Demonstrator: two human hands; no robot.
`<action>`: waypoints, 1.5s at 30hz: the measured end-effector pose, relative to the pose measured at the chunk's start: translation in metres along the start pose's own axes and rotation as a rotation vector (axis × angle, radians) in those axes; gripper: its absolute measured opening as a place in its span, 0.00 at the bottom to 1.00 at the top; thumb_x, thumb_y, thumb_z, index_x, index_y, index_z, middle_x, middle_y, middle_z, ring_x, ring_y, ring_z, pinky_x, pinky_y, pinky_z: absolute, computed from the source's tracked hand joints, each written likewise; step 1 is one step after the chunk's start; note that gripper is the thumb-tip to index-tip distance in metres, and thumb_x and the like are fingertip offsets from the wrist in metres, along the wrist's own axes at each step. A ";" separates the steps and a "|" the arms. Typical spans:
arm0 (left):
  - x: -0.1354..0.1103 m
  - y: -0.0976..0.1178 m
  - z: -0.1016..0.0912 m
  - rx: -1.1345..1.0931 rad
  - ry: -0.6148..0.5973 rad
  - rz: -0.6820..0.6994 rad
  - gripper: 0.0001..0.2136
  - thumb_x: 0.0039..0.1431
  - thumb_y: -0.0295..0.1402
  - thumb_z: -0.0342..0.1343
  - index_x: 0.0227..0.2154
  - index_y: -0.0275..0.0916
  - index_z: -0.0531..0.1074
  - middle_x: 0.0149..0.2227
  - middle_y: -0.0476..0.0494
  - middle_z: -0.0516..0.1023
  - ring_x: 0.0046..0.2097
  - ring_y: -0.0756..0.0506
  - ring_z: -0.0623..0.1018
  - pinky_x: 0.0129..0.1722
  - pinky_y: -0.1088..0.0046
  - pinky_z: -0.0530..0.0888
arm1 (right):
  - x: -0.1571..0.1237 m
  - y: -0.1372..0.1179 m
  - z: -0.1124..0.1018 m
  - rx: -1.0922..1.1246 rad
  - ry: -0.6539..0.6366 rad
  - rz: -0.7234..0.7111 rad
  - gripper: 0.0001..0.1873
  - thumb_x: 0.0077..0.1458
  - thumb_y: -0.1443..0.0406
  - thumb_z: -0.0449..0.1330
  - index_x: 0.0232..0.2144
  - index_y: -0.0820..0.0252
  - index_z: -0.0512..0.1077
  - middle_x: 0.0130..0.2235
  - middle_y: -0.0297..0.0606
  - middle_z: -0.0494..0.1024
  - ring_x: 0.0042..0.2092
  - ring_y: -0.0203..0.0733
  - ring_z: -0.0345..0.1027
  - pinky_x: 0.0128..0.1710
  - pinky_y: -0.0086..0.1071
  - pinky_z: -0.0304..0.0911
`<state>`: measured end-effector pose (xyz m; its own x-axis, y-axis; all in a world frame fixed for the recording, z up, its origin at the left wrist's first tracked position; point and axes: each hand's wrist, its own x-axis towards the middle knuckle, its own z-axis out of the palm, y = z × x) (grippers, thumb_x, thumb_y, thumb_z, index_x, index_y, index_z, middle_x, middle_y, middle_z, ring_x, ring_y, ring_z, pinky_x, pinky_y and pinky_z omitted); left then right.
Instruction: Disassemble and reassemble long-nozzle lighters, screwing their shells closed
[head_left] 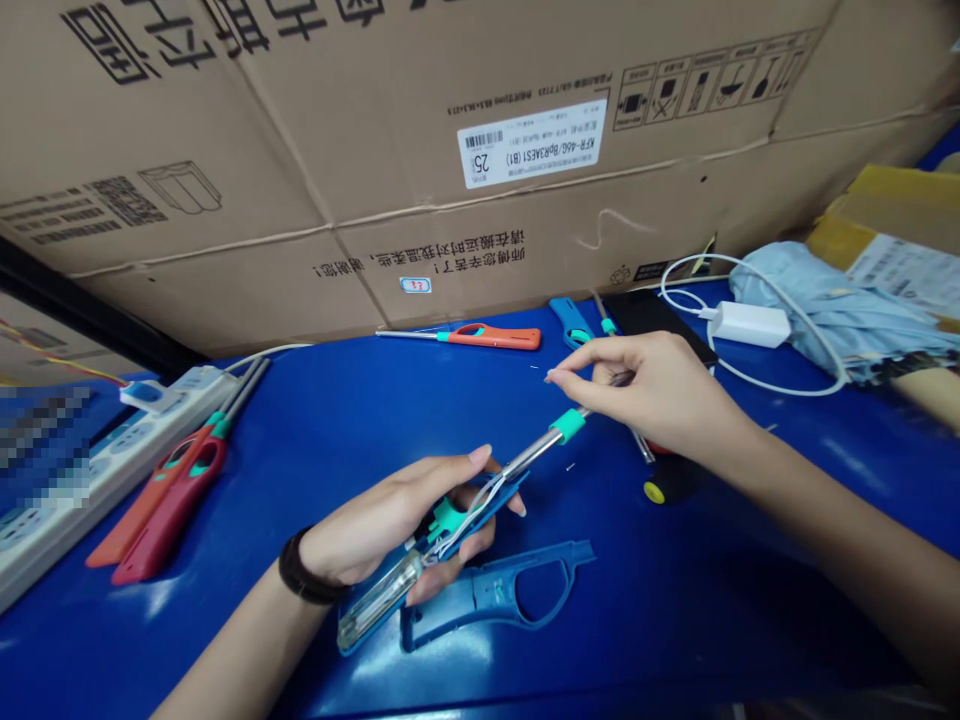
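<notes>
My left hand (420, 510) is closed around an opened blue gas lighter (375, 605), a long-necked kind. Its clear fuel tank, green trigger (448, 518) and white wires (484, 500) are exposed in the half shell. The metal tube (536, 452) with a green collar (568, 425) points up to the right, passing behind my right thumb. My right hand (652, 385) pinches thumb and index fingertips together above the tube; anything between them is too small to name. The other blue shell half (495, 595) lies on the table just below my left hand.
An orange lighter (495, 337) lies at the back, a blue one (574, 322) beside it. Two red-orange lighters (172, 490) rest by a white power strip (112, 465). A yellow-ended black handle (655, 492), charger (750, 325) and light-blue folded fabric (840, 300) are at right. A big carton (405, 240) stands behind.
</notes>
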<state>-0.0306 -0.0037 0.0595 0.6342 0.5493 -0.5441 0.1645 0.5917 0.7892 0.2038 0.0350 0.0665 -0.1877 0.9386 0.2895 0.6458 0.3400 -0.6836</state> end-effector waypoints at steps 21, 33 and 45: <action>0.000 0.001 -0.006 -0.156 -0.113 -0.106 0.22 0.63 0.50 0.41 0.42 0.37 0.69 0.21 0.53 0.66 0.12 0.57 0.62 0.08 0.85 0.62 | -0.003 -0.006 -0.001 0.013 0.051 -0.038 0.09 0.51 0.59 0.61 0.29 0.56 0.78 0.14 0.26 0.65 0.17 0.30 0.54 0.21 0.29 0.52; 0.000 0.000 -0.007 -0.169 -0.105 -0.089 0.22 0.62 0.50 0.43 0.41 0.35 0.71 0.21 0.52 0.65 0.12 0.58 0.62 0.09 0.86 0.62 | -0.006 -0.007 -0.001 -0.009 0.056 -0.135 0.10 0.52 0.60 0.60 0.37 0.54 0.77 0.17 0.26 0.66 0.20 0.31 0.57 0.24 0.27 0.55; 0.001 -0.001 0.001 0.124 0.004 -0.009 0.17 0.64 0.44 0.46 0.39 0.35 0.72 0.20 0.53 0.65 0.12 0.58 0.62 0.10 0.87 0.59 | -0.004 0.002 0.004 -0.156 0.015 -0.236 0.12 0.51 0.62 0.62 0.40 0.52 0.75 0.18 0.24 0.66 0.22 0.31 0.61 0.26 0.27 0.55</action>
<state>-0.0298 -0.0047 0.0585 0.6294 0.5468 -0.5522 0.2628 0.5189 0.8134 0.2024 0.0323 0.0613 -0.3359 0.8334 0.4389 0.6918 0.5345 -0.4855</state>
